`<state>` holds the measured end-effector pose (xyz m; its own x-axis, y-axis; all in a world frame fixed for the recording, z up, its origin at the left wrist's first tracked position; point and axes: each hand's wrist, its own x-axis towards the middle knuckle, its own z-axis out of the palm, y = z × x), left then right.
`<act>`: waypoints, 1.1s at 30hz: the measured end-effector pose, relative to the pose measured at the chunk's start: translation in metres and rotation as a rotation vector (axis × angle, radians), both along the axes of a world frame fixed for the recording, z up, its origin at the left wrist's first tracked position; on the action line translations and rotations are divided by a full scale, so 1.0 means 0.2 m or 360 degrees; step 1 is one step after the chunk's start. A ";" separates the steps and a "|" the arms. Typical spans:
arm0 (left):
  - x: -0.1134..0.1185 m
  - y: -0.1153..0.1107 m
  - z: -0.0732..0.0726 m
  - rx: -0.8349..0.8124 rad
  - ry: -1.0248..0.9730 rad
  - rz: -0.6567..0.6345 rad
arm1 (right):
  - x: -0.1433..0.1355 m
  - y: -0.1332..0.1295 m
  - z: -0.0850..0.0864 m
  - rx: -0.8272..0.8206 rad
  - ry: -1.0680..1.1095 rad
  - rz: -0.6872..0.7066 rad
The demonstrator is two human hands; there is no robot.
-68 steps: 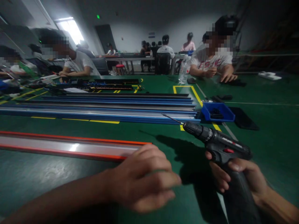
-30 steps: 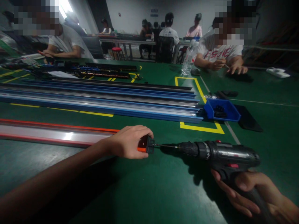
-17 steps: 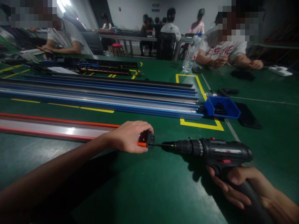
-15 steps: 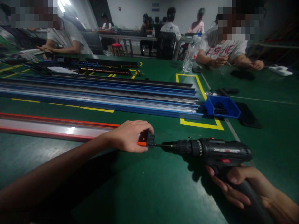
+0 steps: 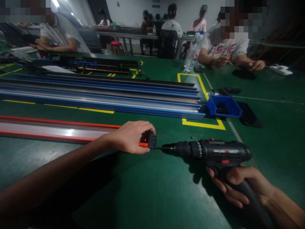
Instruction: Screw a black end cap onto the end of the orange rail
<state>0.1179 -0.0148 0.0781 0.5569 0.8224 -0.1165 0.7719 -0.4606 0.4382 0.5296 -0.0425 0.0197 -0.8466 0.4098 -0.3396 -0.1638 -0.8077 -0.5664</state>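
Note:
My left hand is closed around the right end of a long red-edged metal profile lying on the green table. A black end cap sits at that end, beside my fingertips. My right hand grips a black cordless drill by its handle. The drill points left, and its long thin bit reaches the lower part of the end cap. A small dark screw lies on the table just behind the chuck.
Several blue and black profiles lie side by side beyond the red one. To their right stands a blue bin with black parts, near a dark flat pad. A water bottle stands farther back. Co-workers sit across the table.
The whole view has shifted slightly, so everything appears a little farther left and up. Both hands keep their grips, and the bit stays at the end cap.

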 end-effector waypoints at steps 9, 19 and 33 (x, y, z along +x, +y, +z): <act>0.00 0.00 0.00 -0.0001 -0.0004 0.0015 | -0.03 0.00 0.03 0.0006 -0.0012 -0.0008; 0.01 0.00 -0.01 0.0026 -0.0020 0.0022 | -0.03 -0.01 0.02 0.0098 0.0046 0.0048; 0.00 0.00 -0.01 0.0043 -0.0002 0.0002 | -0.05 0.01 0.06 0.0268 -0.0114 0.0097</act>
<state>0.1186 -0.0147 0.0753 0.5559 0.8260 -0.0934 0.7719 -0.4712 0.4267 0.5203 -0.0410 0.0316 -0.8478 0.4144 -0.3310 -0.0717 -0.7079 -0.7027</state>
